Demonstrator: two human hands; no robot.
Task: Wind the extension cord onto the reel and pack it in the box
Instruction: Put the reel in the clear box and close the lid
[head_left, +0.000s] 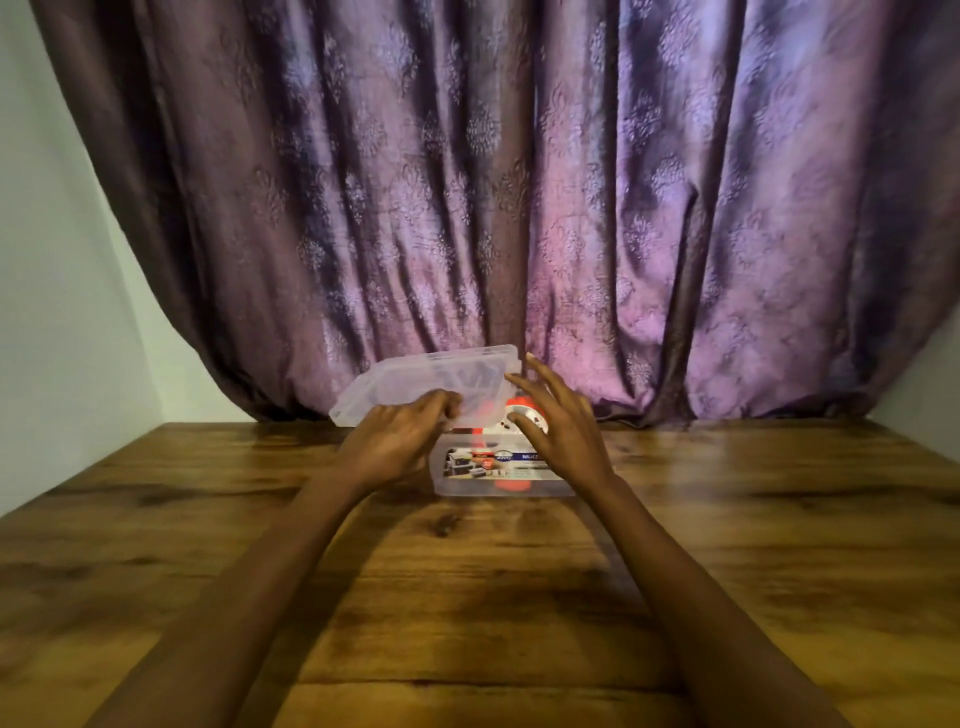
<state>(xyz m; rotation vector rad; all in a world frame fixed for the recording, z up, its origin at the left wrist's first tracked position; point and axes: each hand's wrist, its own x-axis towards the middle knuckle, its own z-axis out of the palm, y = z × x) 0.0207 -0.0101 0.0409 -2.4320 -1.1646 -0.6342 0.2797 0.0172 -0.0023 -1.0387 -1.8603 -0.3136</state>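
Note:
A clear plastic box (498, 486) with a printed label on its front stands at the far middle of the wooden table. Inside it lies the red and white cord reel (519, 413), partly hidden by my hands. The box's clear lid (415, 376) is tilted up above the box, raised at the back. My left hand (402, 439) grips the lid's near edge. My right hand (558, 426) hovers over the box's right side with fingers spread, its fingertips close to the lid's right corner.
The wooden table (467, 623) stretches toward me. A purple patterned curtain (519, 208) hangs right behind the box. A pale wall (52, 312) closes the left side.

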